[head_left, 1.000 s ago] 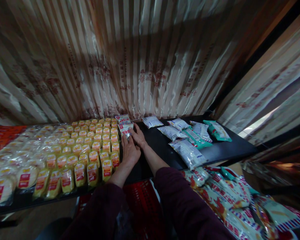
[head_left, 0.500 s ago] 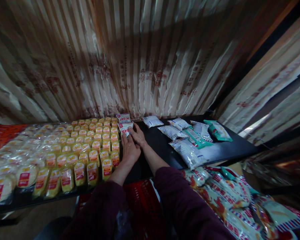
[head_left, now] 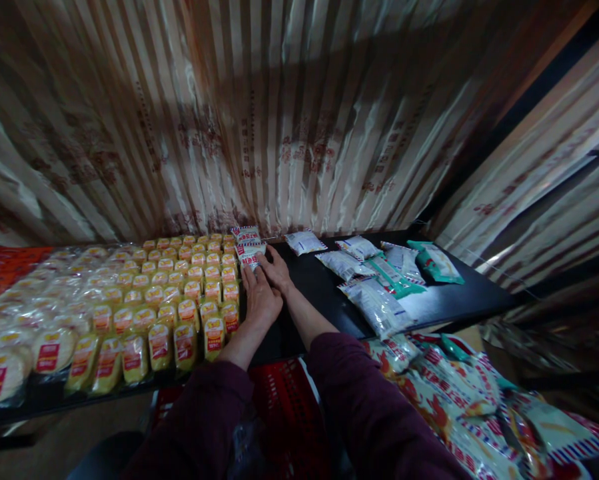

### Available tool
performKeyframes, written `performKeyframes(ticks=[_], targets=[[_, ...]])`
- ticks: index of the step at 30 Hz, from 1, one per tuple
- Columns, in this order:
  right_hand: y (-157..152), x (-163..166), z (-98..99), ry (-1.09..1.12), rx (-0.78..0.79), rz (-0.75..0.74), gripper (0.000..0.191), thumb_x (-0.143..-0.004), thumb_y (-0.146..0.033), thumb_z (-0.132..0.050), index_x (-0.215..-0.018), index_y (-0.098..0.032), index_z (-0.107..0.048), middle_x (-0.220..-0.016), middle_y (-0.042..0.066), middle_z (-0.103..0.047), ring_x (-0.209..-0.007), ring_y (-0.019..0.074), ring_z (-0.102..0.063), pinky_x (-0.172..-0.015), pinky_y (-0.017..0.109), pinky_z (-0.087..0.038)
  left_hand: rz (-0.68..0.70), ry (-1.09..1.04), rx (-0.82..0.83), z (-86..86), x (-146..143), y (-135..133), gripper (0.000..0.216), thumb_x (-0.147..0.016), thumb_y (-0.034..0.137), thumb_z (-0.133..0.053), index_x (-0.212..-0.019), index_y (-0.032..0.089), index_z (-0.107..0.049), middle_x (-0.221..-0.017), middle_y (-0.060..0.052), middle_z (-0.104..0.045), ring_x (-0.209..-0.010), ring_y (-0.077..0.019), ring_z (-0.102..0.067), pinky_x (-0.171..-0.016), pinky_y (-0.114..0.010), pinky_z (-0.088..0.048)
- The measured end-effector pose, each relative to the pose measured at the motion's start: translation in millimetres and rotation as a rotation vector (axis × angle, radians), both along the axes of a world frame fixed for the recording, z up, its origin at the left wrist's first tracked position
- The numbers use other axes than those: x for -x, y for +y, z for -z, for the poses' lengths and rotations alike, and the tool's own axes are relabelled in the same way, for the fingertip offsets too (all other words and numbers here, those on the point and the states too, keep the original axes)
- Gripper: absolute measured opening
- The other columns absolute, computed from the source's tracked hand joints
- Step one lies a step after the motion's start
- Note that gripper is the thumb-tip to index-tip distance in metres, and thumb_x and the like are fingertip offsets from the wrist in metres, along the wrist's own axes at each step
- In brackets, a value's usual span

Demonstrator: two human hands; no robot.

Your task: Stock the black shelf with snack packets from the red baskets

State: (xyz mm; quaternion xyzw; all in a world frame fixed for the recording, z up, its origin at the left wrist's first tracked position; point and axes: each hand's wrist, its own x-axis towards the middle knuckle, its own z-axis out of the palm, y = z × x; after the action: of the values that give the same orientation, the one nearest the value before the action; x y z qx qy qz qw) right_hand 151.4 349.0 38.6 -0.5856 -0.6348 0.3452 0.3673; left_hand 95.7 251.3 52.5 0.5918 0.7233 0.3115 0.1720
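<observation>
A white snack bag (head_left: pixel 250 256) with red print lies on the black shelf, just in front of a similar snack bag (head_left: pixel 246 235) at the curtain. My left hand (head_left: pixel 262 300) rests its outstretched fingers on the near edge of the front bag. On that bag's right side, my right hand (head_left: pixel 276 271) touches it with extended fingers, its thumb side close to my left hand. Neither hand is wrapped round the bag. Rows of yellow-wrapped cakes (head_left: pixel 184 344) stand directly left of the bags.
Clear-wrapped round flat cakes (head_left: pixel 54 352) fill the shelf's left part. Several white and green bags (head_left: pixel 374 303) lie loose on the right of the black shelf (head_left: pixel 324 300). Below it is a heap of larger snack bags (head_left: pixel 459 393). A striped curtain (head_left: pixel 299 133) hangs behind.
The front bag lies flatter, with more of its printed face showing. My left hand has shifted very slightly; my right hand stays nearly where it was.
</observation>
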Motion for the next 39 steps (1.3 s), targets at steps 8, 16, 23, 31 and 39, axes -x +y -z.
performKeyframes(ticks=[8,16,23,31,39], targets=[[-2,-2,6.0,0.038,-0.002,-0.02,0.062,-0.085,-0.052,-0.053,-0.137,-0.02,-0.047,-0.127,0.01,-0.062,-0.119,0.0223,-0.057,-0.104,0.037,-0.041,0.025,0.028,0.023,-2.0,2,-2,0.068,-0.074,0.013,-0.048,-0.139,-0.003,-0.032,-0.154,-0.027,-0.015,-0.145,-0.0336,-0.001,-0.117,-0.049,-0.013],[-32,-20,10.1,0.169,-0.023,0.078,0.056,-0.086,-0.046,-0.051,-0.132,-0.014,-0.051,-0.135,0.013,-0.055,-0.123,0.0205,-0.054,-0.105,0.034,-0.04,0.136,0.045,0.015,-3.8,-10,-28,0.061,-0.075,0.01,-0.044,-0.135,0.002,-0.043,-0.154,-0.021,-0.022,-0.146,-0.0303,-0.007,-0.118,-0.044,-0.016],[-76,-35,17.0,0.127,-0.042,0.072,0.038,-0.084,-0.037,-0.054,-0.118,-0.021,-0.062,-0.123,0.007,-0.064,-0.113,0.0184,-0.06,-0.101,0.033,-0.045,0.168,0.086,-0.038,3.7,-18,-53,0.057,-0.079,0.018,-0.045,-0.134,0.004,-0.046,-0.153,-0.018,-0.028,-0.146,-0.029,-0.006,-0.118,-0.043,-0.017],[-81,-33,12.7,0.064,0.005,0.075,0.04,-0.083,-0.036,-0.057,-0.121,-0.024,-0.061,-0.129,0.005,-0.061,-0.121,0.0198,-0.055,-0.107,0.036,-0.04,0.112,0.106,-0.011,0.0,-15,-53,0.059,-0.08,0.023,-0.047,-0.136,0.003,-0.042,-0.151,-0.024,-0.029,-0.144,-0.0332,-0.01,-0.116,-0.048,-0.018],[-50,-20,17.3,0.071,-0.045,0.032,0.053,-0.085,-0.042,-0.056,-0.131,-0.018,-0.053,-0.13,0.011,-0.06,-0.12,0.0208,-0.057,-0.105,0.036,-0.04,0.068,0.177,0.026,-1.4,-4,-39,0.06,-0.079,0.015,-0.046,-0.136,-0.002,-0.04,-0.15,-0.031,-0.022,-0.144,-0.0364,-0.01,-0.116,-0.049,-0.017]])
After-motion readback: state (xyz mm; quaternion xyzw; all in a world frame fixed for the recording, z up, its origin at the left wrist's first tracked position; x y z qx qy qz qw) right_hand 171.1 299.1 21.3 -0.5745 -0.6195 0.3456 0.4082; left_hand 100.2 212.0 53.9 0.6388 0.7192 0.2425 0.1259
